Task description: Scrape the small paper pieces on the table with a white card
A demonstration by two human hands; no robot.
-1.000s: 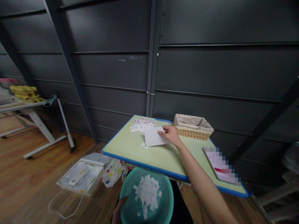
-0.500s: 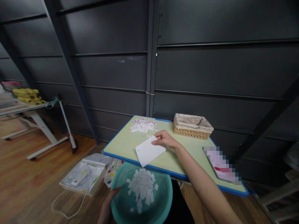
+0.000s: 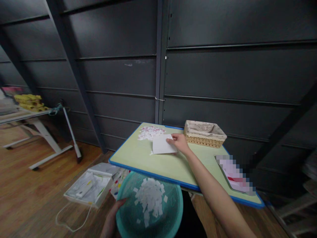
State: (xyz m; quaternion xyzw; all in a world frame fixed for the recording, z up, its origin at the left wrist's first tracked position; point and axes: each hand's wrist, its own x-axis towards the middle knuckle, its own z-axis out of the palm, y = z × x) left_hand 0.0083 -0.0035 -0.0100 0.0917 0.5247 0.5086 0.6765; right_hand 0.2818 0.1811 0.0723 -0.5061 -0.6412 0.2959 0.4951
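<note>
My right hand (image 3: 179,142) is closed on the right edge of a white card (image 3: 162,144), held over the table (image 3: 131,158). Just behind and left of the card lies a spread of small paper scraps (image 3: 148,132), white with some pink. Below the table's front edge, my left hand (image 3: 119,206) grips the left rim of a green plastic basket (image 3: 174,211); its thumb shows over the rim and the other fingers are hidden. A heap of white paper pieces (image 3: 150,198) rests inside that basket.
A woven basket with a cloth lining (image 3: 204,140) stands at the table's back right. Near the right edge lies a flat, pixelated object (image 3: 234,175). An open white box (image 3: 86,188) with a cord sits on the floor at left. A dark panelled wall (image 3: 119,76) rises behind.
My right hand has moved the card back, away from the green basket and toward the scraps, turning it more level. My left hand stays at the basket's rim.
</note>
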